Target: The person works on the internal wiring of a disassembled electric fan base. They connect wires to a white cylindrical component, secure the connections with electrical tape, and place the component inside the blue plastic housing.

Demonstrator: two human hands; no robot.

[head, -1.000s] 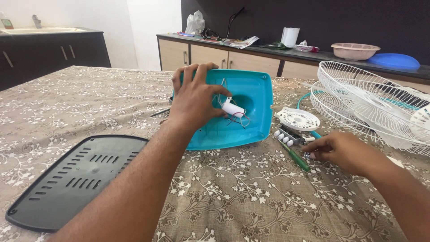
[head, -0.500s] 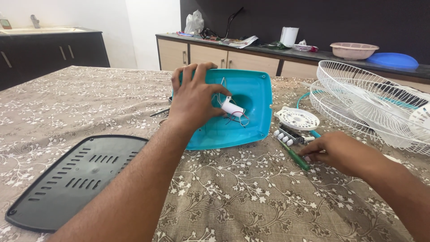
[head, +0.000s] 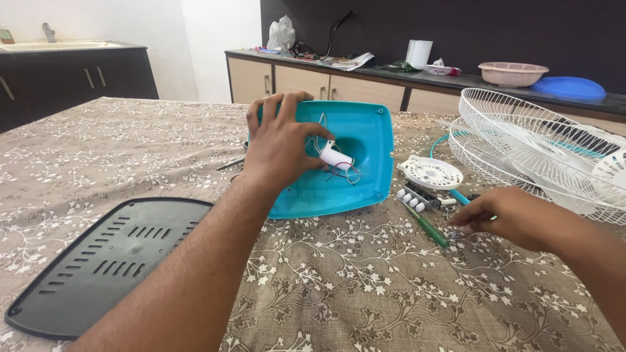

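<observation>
1. A dark grey vented panel (head: 104,261) lies flat on the patterned tablecloth (head: 365,293), well to the left of the turquoise fan base.
2. The left hand (head: 280,146) grips the turquoise fan base (head: 355,163) by its left edge, fingers curled over the top rim, holding it tilted up with its hollow underside facing the camera.
3. Inside the base, just right of the left hand's thumb, sits a white cylindrical capacitor (head: 336,157) with thin red and dark wires (head: 345,173) looping below it.
4. Just right of the base lies a round white slotted disc (head: 430,173), with a small white switch block (head: 414,197) in front of it.
5. A green-handled screwdriver (head: 427,227) lies on the cloth, right of the base's lower corner.
6. The right hand (head: 502,215) rests on the cloth right of the screwdriver, fingers pinched narrowly at something small; what it is cannot be told.
7. Two white wire fan guards (head: 541,150) lie stacked far right of the base.
</observation>
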